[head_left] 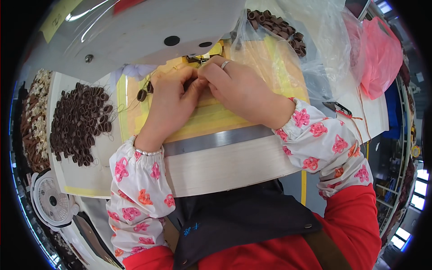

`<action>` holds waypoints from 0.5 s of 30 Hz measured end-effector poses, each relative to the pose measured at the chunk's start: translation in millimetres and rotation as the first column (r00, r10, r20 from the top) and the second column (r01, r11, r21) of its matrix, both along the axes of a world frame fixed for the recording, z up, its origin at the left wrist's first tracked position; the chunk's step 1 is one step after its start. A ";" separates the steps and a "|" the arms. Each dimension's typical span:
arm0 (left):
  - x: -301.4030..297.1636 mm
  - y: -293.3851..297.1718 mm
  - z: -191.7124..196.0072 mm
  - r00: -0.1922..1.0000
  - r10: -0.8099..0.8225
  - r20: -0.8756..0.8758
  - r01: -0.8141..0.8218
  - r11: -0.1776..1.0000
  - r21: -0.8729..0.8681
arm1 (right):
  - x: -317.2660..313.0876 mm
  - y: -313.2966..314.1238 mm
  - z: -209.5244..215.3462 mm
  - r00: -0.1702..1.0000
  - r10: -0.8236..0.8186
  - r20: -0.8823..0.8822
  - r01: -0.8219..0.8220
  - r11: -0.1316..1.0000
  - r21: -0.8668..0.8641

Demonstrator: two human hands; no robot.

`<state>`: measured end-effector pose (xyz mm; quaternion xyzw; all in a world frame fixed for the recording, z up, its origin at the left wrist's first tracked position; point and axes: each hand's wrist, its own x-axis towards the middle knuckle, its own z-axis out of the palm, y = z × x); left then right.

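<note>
Far left on the bench (pixel 225 166), a heap of small brown loops (pixel 80 121) sits loose by the edge, with a pale mixed pile beyond it and a small white fan (pixel 50 202) lower down; a sleeve brushing the heap could scatter loops, judging by how near they lie. Left hand (pixel 167 104) is curled shut, pinching a small brown loop piece (pixel 145 92) just beside the sewing machine's needle area (pixel 198 58). Right hand (pixel 240 87), ring on one finger, is closed fingertip to fingertip against the left; what it pinches can't be told, hidden by the fingers. Both sets of fingertips sit very near the needle, so a slip or an early stitch could catch a finger, or the piece could feed crooked. Yellow tape strip (pixel 58 13) on the machine head, top left, writing unreadable. Right: clear plastic bag (pixel 288 54) with more brown loops, pink plastic bag (pixel 382 58) beyond, small snips (pixel 336 107) near the edge.
</note>
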<state>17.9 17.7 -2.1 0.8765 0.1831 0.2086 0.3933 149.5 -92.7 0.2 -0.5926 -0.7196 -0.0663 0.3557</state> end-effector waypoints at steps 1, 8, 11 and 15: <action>0.6 -0.9 3.3 1.000 0.018 -0.008 -0.018 1.000 -0.016 | 0.8 -0.2 -0.3 1.000 -0.002 -0.026 0.001 0.999 -0.034; 3.8 -2.5 3.5 0.990 0.138 -0.004 -0.138 0.983 -0.123 | 12.0 7.6 -3.7 0.856 -0.104 -0.507 0.057 0.993 -0.107; 6.4 1.0 1.5 0.985 0.153 0.084 -0.157 0.986 0.055 | 14.2 11.4 -4.2 0.889 -0.104 -0.446 0.092 0.995 -0.048; 13.6 5.5 -2.9 0.973 0.225 0.046 -0.223 0.973 -0.055 | 20.5 14.0 -4.4 0.910 -0.164 -0.381 0.148 0.987 -0.070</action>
